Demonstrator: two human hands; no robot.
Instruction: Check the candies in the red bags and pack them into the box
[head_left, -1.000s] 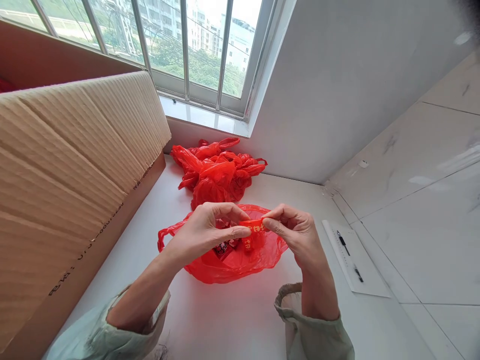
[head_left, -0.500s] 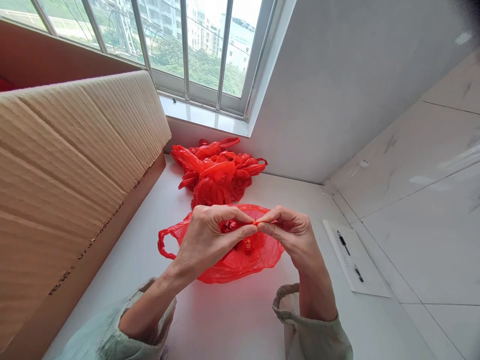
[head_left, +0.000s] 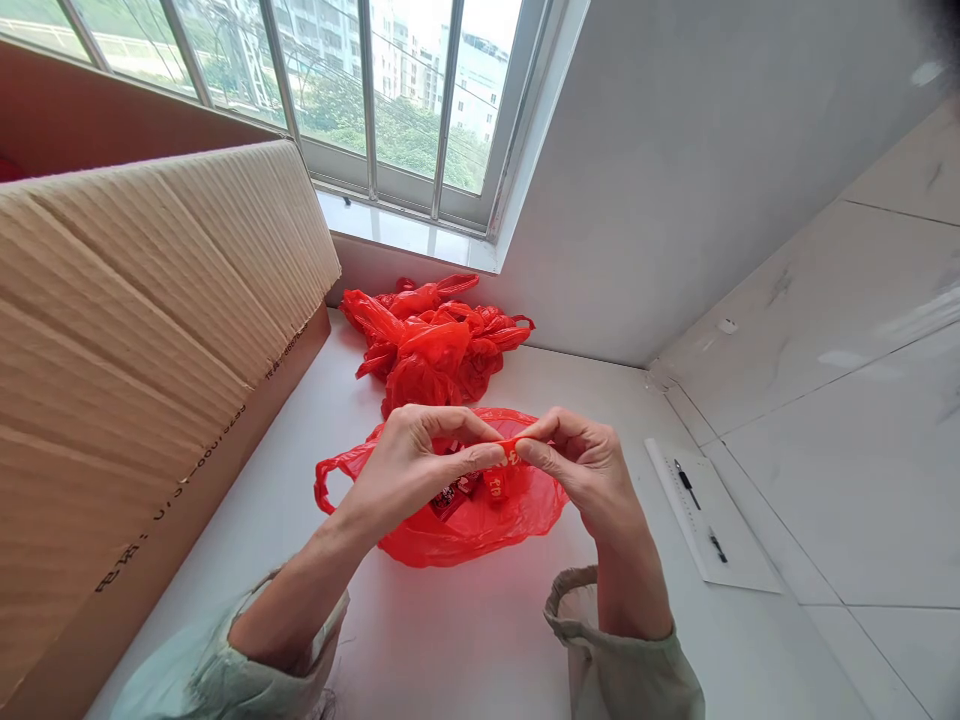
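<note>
My left hand [head_left: 416, 465] and my right hand [head_left: 581, 465] meet above an open red plastic bag [head_left: 480, 525] on the white surface. Between the pinched fingertips of both hands is a small red packet [head_left: 511, 455] with yellow print. Both hands are closed on it. Inside the bag lie more small red packets [head_left: 469, 490], partly hidden by my left hand.
A large cardboard box [head_left: 142, 330] fills the left side. Several tied red plastic bags [head_left: 435, 335] are heaped by the window wall. A white sheet with a black pen [head_left: 686, 485] lies to the right. A barred window [head_left: 367, 90] is behind.
The packet was turned edge-on half a second ago with the fingertips nearly touching; now it is tilted back so its printed face shows a little. Hands stay in place.
</note>
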